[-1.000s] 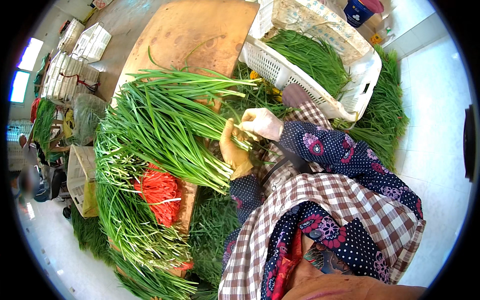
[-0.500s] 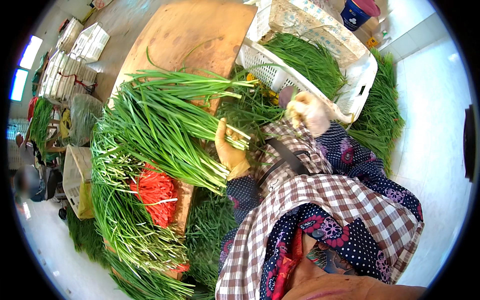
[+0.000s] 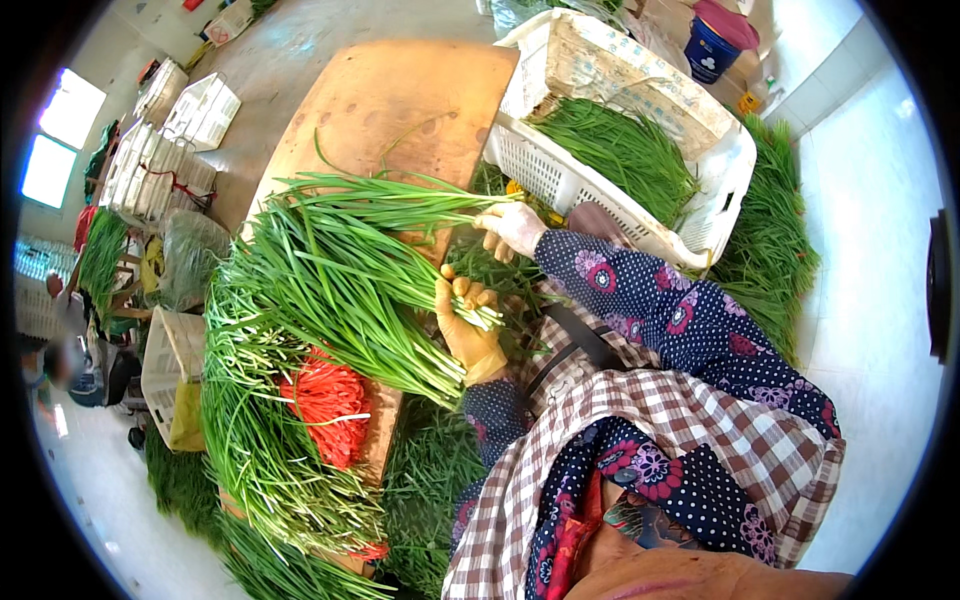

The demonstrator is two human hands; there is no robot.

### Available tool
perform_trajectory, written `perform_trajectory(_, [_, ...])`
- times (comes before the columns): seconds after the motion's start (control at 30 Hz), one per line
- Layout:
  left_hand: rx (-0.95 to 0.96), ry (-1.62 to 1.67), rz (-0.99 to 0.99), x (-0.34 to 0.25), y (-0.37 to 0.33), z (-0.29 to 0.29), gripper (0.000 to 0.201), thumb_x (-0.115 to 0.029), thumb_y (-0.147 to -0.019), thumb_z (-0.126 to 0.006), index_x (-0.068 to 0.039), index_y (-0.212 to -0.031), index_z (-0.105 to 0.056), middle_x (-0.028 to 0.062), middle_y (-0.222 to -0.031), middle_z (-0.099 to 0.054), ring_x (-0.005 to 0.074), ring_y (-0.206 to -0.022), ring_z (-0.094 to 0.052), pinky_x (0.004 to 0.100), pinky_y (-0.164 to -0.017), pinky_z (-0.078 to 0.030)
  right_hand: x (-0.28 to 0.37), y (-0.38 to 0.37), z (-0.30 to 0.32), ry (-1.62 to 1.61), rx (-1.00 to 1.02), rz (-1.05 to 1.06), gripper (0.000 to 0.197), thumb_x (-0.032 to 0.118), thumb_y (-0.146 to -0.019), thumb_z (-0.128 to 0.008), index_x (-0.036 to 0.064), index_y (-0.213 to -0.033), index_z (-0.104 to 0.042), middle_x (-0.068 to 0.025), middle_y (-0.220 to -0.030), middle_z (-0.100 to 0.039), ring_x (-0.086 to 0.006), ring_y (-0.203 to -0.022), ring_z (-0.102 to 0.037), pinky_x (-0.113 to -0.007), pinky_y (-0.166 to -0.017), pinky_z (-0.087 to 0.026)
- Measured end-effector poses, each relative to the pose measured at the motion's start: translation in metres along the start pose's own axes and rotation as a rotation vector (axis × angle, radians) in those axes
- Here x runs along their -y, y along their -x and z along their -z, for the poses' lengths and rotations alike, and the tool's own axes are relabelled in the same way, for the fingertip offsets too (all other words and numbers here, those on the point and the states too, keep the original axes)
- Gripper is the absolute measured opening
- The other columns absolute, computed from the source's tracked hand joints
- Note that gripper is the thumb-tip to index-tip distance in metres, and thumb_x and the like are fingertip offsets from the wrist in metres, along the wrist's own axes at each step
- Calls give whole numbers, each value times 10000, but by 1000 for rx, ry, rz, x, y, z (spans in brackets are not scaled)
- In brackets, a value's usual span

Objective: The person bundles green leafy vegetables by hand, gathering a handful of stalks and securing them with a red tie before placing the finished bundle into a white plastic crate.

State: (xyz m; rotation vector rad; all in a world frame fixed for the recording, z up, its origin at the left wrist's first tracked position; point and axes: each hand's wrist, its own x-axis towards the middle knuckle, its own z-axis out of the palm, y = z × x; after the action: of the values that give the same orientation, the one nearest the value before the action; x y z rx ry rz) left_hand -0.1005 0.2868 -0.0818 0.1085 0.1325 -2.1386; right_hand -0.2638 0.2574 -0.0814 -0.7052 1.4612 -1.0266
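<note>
My left hand (image 3: pixel 468 325), in a yellowish glove, has its fingers wrapped round the pale stalk ends of a bunch of garlic chives (image 3: pixel 345 260). The leaves spread leftward over a wooden board. Just above it, my right hand (image 3: pixel 512 230), in a whitish glove, pinches the stalk ends of a smaller bundle of chives (image 3: pixel 400 195) lying along the top of the pile. Below the held bunch, a heap of red ties (image 3: pixel 328 405) rests among more chives (image 3: pixel 290 490) with pale cut ends.
The curved wooden board (image 3: pixel 400 100) reaches away from me. At its right stands a white plastic crate (image 3: pixel 560 155) holding chives. More chives (image 3: pixel 765 240) lie beside the wall, near a blue bucket (image 3: pixel 708 50). White crates (image 3: pixel 150 165) are stacked at the far left.
My right hand has moved left from beside the crate and now grips the stalk ends of the upper chives. My left hand keeps its hold; the view has shifted slightly.
</note>
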Motion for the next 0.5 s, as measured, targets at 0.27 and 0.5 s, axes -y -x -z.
perform_trajectory(0.27, [-341, -442, -140, 12, -6, -6, 162, -175, -838, -613, -50, -913, -540, -8, -663, -497, 88, -537, -461, 220, -499, -417, 12, 77, -11, -73, 81, -25, 157, 145, -832, -575, -6, -870, -594, -54, -588, -575, -87, -433, -519, -215, -405, -426])
perform_trajectory(0.5, [-329, -493, -223, 13, -1, -16, 93, -126, -828, -601, -62, -826, -533, -12, -627, -509, 82, -533, -467, 211, -481, -420, 4, 86, -16, 197, 88, 154, 178, 190, -838, -555, 21, -796, -594, -32, -535, -557, -74, -425, -506, -225, -394, -404])
